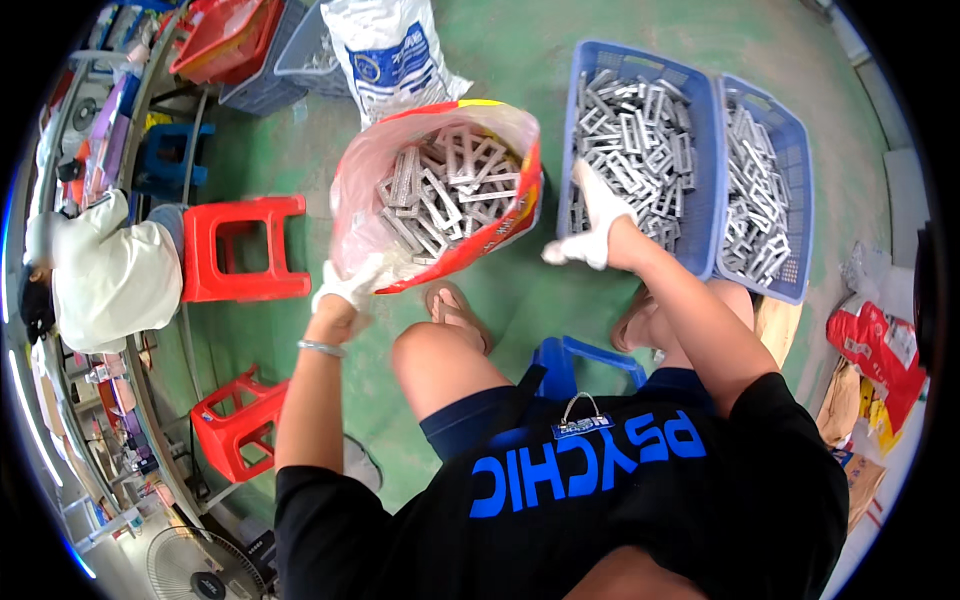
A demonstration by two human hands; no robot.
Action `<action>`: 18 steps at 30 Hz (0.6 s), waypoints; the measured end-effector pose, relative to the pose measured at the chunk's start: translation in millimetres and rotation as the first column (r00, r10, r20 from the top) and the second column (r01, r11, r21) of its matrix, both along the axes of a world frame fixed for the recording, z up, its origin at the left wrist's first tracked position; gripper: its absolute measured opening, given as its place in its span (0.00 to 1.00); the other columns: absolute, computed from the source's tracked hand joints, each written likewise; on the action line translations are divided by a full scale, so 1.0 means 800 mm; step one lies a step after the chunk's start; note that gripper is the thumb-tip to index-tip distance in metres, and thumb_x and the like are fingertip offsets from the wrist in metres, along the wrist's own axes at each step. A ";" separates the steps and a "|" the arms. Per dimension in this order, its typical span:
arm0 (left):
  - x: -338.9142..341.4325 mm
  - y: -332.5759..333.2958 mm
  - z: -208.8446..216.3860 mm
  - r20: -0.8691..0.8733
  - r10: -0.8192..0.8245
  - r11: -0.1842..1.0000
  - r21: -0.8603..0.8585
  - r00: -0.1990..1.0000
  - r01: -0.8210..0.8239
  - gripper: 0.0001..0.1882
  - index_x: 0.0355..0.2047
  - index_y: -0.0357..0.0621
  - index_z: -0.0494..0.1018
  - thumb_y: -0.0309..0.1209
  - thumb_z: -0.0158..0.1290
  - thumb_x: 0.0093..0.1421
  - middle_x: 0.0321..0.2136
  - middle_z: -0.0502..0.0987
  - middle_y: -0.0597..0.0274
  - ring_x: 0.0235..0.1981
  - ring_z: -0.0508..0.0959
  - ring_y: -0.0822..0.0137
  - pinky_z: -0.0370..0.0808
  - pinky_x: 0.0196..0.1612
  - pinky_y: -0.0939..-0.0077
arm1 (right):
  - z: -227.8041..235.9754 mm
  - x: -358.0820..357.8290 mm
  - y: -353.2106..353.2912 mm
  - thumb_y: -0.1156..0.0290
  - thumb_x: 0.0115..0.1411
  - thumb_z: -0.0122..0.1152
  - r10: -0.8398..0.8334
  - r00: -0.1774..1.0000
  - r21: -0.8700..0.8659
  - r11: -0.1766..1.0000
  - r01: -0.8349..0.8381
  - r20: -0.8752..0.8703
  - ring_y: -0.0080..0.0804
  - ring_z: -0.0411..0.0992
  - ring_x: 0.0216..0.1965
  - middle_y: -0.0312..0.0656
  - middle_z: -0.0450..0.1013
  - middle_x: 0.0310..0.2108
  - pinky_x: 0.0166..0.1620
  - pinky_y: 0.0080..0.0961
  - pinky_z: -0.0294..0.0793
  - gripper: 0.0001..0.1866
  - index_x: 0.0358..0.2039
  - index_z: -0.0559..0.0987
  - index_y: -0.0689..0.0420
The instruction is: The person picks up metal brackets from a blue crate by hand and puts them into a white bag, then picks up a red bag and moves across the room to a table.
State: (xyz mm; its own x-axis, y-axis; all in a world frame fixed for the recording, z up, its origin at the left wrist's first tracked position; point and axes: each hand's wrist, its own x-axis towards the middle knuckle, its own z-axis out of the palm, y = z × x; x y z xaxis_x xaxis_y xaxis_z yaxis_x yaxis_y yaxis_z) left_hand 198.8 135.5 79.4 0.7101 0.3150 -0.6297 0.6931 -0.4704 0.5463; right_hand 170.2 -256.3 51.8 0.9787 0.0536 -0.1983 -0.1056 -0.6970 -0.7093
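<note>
My left hand (350, 284), in a white glove, is closed on the near rim of a red plastic sack (507, 228) and holds its mouth wide. Inside the sack lie many silvery rectangular metal frames (433, 200). My right hand (600, 218), also gloved, is over the near left edge of a blue plastic crate (712, 215), thumb and fingers apart and nothing in its grip. More of the same metal frames (645, 135) fill that crate. A second blue crate (795, 225) with similar frames (756, 200) stands against its right side.
A white sack (390, 60) stands beyond the red one. Red stools (245, 285) are on the left, near a seated person in white (115, 275) at a workbench. A blue stool (560, 365) is beneath me. A red bag (880, 350) lies far right; a fan (200, 570) stands lower left.
</note>
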 end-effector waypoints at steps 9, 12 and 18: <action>-0.010 0.005 -0.071 -0.452 0.569 0.338 -0.633 0.687 -0.696 0.14 0.45 0.43 0.72 0.30 0.43 0.62 0.41 0.77 0.58 0.37 0.77 0.59 0.76 0.41 0.60 | -0.027 0.143 0.082 0.75 0.49 0.61 -0.008 0.993 0.531 0.846 -0.054 0.114 0.26 0.74 0.33 0.40 0.77 0.34 0.39 0.25 0.74 0.20 0.45 0.76 0.61; -0.014 -0.012 -0.100 -0.459 0.585 0.452 -0.500 0.669 -0.738 0.13 0.43 0.44 0.72 0.33 0.48 0.60 0.35 0.75 0.59 0.31 0.75 0.60 0.73 0.31 0.61 | -0.046 0.137 0.104 0.76 0.53 0.50 -0.368 0.845 0.690 0.492 0.530 -0.387 0.24 0.70 0.30 0.35 0.72 0.27 0.38 0.20 0.67 0.05 0.26 0.76 0.57; -0.010 -0.005 -0.144 -0.460 0.464 0.619 -0.442 0.757 -0.649 0.15 0.40 0.45 0.72 0.40 0.55 0.57 0.30 0.73 0.61 0.24 0.72 0.63 0.68 0.17 0.63 | -0.145 0.147 0.082 0.64 0.60 0.51 -0.549 0.628 0.532 0.348 0.772 -0.552 0.24 0.67 0.28 0.33 0.69 0.25 0.37 0.21 0.67 0.09 0.27 0.73 0.54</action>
State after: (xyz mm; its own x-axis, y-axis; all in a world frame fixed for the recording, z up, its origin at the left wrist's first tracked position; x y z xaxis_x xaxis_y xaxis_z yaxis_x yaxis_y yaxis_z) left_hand 190.7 131.7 -35.9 0.2830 0.1264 -0.9508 0.8732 0.3762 0.3099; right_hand 288.2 -190.5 -64.5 0.6754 -0.3684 -0.6388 -0.5334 0.3540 -0.7682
